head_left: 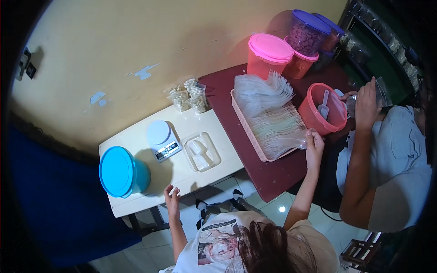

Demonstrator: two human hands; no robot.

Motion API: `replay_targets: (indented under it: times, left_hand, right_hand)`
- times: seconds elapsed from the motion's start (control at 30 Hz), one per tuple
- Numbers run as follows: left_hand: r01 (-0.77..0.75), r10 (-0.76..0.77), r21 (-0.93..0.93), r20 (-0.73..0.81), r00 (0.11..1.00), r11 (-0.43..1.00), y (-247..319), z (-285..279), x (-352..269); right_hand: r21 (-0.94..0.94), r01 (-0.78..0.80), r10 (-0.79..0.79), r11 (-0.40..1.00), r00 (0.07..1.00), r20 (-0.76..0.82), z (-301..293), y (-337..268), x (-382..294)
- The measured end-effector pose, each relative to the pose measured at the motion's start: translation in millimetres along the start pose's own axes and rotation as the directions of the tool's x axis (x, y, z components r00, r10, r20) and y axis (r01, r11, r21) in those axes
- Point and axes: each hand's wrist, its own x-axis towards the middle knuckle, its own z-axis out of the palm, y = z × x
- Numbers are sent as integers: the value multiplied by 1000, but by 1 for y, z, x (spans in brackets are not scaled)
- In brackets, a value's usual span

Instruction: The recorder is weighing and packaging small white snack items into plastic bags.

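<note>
My right hand (314, 145) pinches a clear plastic bag (292, 141) at the near right corner of a pink basket (247, 127). That basket is packed with rows of clear plastic bags (269, 119), some standing on edge. Nothing is in my left hand (172, 198), whose fingers are apart at the front edge of the cream table (136, 206). Before it stand a turquoise lidded tub (116, 172) and a white digital kitchen scale (164, 141). Right of the scale, a clear plastic tray (213, 150) holds a white scoop (199, 153).
Filled bags (187, 97) stand against the wall. On the maroon table (269, 181) are an open red tub (309, 112) with a scoop (323, 107), a pink-lidded tub (269, 51) and purple-lidded containers (309, 34). At right, a co-worker's hand (367, 105) handles a clear bag.
</note>
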Motion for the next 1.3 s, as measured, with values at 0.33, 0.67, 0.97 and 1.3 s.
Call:
replay_targets:
  times: [0.33, 0.67, 0.97, 1.3]
  left_hand:
    - [-57, 39, 53, 300, 953, 997, 43, 4, 23]
    - [-62, 343, -351, 836, 430, 934, 152, 109, -53]
    - [-154, 282, -254, 610, 741, 955, 169, 107, -75]
    - [-54, 265, -482, 383, 885, 875, 176, 76, -94]
  right_hand:
    - [491, -43, 11, 870, 998, 67, 2, -12, -82]
    - [540, -300, -82, 786, 815, 573, 49, -44, -137]
    - [405, -391, -79, 827, 633, 770, 63, -45, -127]
    - [395, -534, 13, 747, 606, 796, 84, -75, -103]
